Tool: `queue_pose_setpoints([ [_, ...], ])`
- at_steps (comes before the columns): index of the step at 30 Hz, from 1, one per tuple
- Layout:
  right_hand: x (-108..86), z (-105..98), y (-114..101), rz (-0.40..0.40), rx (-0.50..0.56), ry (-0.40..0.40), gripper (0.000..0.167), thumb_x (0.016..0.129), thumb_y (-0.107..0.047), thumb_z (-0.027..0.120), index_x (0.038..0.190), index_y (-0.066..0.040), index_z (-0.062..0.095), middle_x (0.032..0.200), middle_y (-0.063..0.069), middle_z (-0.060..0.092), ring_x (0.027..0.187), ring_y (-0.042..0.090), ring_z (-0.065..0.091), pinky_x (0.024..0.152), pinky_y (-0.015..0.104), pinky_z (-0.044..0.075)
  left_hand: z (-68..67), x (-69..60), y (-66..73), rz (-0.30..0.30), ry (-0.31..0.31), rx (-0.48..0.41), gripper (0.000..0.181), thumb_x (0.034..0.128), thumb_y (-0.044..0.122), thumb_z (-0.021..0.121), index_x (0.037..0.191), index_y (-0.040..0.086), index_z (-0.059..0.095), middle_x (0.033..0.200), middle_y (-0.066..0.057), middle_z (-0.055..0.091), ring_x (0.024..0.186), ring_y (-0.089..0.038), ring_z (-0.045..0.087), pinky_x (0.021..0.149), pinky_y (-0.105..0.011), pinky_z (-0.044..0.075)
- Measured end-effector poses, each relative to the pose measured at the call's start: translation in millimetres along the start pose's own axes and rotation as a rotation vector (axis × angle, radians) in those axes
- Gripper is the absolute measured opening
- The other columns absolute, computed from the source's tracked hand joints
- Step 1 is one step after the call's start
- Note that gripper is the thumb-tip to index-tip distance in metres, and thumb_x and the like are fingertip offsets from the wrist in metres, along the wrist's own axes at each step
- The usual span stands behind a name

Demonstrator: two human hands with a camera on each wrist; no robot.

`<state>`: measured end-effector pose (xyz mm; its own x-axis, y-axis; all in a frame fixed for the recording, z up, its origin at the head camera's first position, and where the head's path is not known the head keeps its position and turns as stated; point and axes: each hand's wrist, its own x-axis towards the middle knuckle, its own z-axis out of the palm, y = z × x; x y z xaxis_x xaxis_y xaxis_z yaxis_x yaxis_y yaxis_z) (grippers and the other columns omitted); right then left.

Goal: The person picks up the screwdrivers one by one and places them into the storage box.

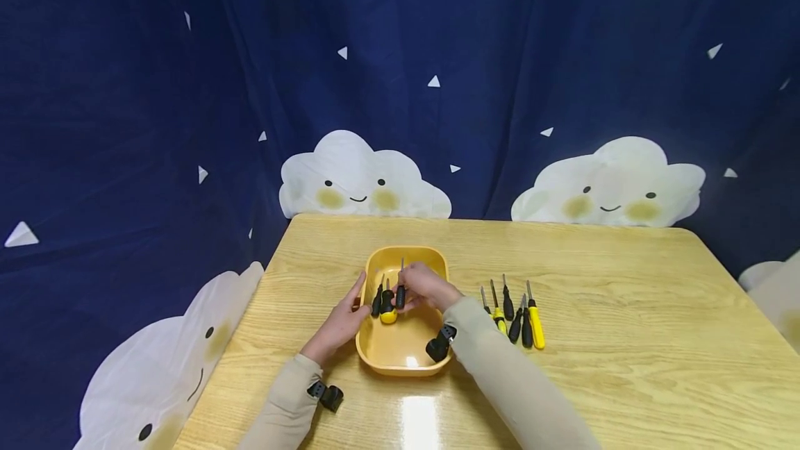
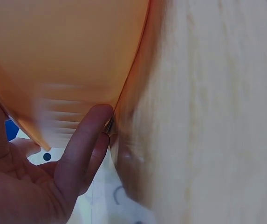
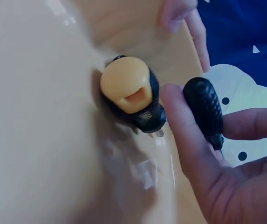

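Head view: near the centre of the frame, a black-handled screwdriver point(image 1: 401, 297) is held by the right hand point(image 1: 425, 286), its handle pinched between thumb and fingers and its shaft pointed toward the top of the picture, above an orange tray point(image 1: 406, 371). By the left hand point(image 1: 340, 328), the tray's left wall is gripped, with the thumb inside the rim and the fingers outside (this is also seen at the upper right of the right wrist view). Inside the tray, just left of the held screwdriver, a stubby yellow-and-black screwdriver point(image 1: 388, 314) and a slim black screwdriver point(image 1: 377, 304) are laid side by side. Right of centre, a cluster of screwdrivers point(image 1: 536, 328) with yellow or black handles is spread on the wooden table point(image 1: 625, 311), partly covered by the right sleeve point(image 1: 500, 373). Across the upper frame, a dark blue curtain point(image 1: 400, 19) is patterned with white triangles and smiling clouds.
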<state>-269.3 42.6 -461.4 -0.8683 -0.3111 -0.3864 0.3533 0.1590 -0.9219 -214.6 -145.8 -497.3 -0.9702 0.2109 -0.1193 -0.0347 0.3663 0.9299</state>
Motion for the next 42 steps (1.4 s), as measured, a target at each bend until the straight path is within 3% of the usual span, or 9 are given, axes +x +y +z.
queue_pose_setpoints([
  [3,1.6,1.0,3.3,-0.02,-0.051,0.015,0.028,0.081,0.002,0.037,0.097,0.021,0.052,0.078,0.019,0.057,0.055,0.024,0.061,0.054,0.039,0.055,-0.6,-0.6,1.7,0.004,0.002,-0.005,0.071,0.0908,0.012,0.049,0.153,0.024,0.017,0.122,-0.025,0.052,0.096,-0.029,0.058,0.073,-0.037,0.053],
  [7,1.9,2.3,7.3,-0.021,-0.093,0.045,0.029,0.082,0.002,0.039,0.1,0.021,0.05,0.068,0.014,0.055,0.049,0.023,0.059,0.052,0.039,0.055,-0.7,-1.7,0.9,0.012,0.004,0.002,0.072,0.0904,0.012,0.05,0.153,0.023,0.017,0.121,-0.025,0.053,0.099,-0.031,0.058,0.076,-0.038,0.053],
  [12,0.9,4.5,10.6,-0.022,-0.131,0.092,0.014,0.084,0.001,0.043,0.09,0.01,0.051,0.061,0.014,0.054,0.043,0.021,0.057,0.05,0.038,0.054,-0.2,-1.1,-1.5,0.002,-0.005,-0.016,0.071,0.0915,0.011,0.05,0.153,0.02,0.015,0.122,-0.027,0.052,0.101,-0.033,0.057,0.077,-0.04,0.053],
  [14,0.4,5.4,10.2,-0.021,-0.143,0.105,0.008,0.084,0.0,0.044,0.084,0.006,0.05,0.059,0.014,0.054,0.043,0.02,0.056,0.05,0.038,0.054,-1.0,-4.2,4.5,-0.005,-0.004,-0.01,0.071,0.0918,0.011,0.049,0.153,0.02,0.016,0.122,-0.027,0.052,0.1,-0.033,0.057,0.077,-0.04,0.052],
  [19,-0.6,5.2,9.8,-0.012,-0.151,0.117,0.017,0.083,0.001,0.044,0.089,0.013,0.055,0.056,0.013,0.053,0.042,0.021,0.057,0.051,0.039,0.055,-2.2,-4.0,6.8,-0.006,-0.003,0.014,0.07,0.0918,0.013,0.049,0.153,0.024,0.016,0.121,-0.024,0.052,0.098,-0.029,0.057,0.076,-0.038,0.052],
  [21,-0.4,4.3,11.0,-0.01,-0.163,0.123,0.018,0.083,0.002,0.045,0.09,0.015,0.055,0.054,0.014,0.054,0.041,0.021,0.057,0.05,0.039,0.054,-1.7,-0.3,1.0,-0.001,-0.004,0.008,0.071,0.0922,0.013,0.049,0.153,0.024,0.015,0.121,-0.025,0.051,0.099,-0.03,0.057,0.076,-0.039,0.053],
  [26,1.3,2.4,14.7,0.0,-0.228,0.152,0.012,0.083,0.001,0.046,0.08,0.008,0.055,0.053,0.015,0.055,0.042,0.024,0.059,0.048,0.037,0.054,-0.7,-2.4,2.9,0.014,-0.006,-0.001,0.071,0.0924,0.012,0.049,0.154,0.021,0.014,0.122,-0.028,0.051,0.102,-0.034,0.056,0.078,-0.043,0.052],
  [30,2.1,1.2,15.4,-0.002,-0.276,0.175,0.011,0.083,0.0,0.045,0.079,0.006,0.054,0.054,0.016,0.057,0.043,0.025,0.06,0.046,0.037,0.053,0.0,-1.8,3.6,0.002,-0.002,0.016,0.07,0.0927,0.013,0.049,0.153,0.024,0.016,0.122,-0.026,0.051,0.102,-0.031,0.056,0.078,-0.039,0.052],
  [42,2.5,2.6,13.5,0.025,-0.313,0.21,0.023,0.086,-0.002,0.043,0.093,0.015,0.056,0.067,0.022,0.063,0.043,0.022,0.059,0.047,0.036,0.054,0.5,1.3,-2.0,0.002,0.003,0.014,0.069,0.0926,0.013,0.049,0.153,0.025,0.017,0.121,-0.025,0.052,0.1,-0.029,0.057,0.076,-0.037,0.052],
])
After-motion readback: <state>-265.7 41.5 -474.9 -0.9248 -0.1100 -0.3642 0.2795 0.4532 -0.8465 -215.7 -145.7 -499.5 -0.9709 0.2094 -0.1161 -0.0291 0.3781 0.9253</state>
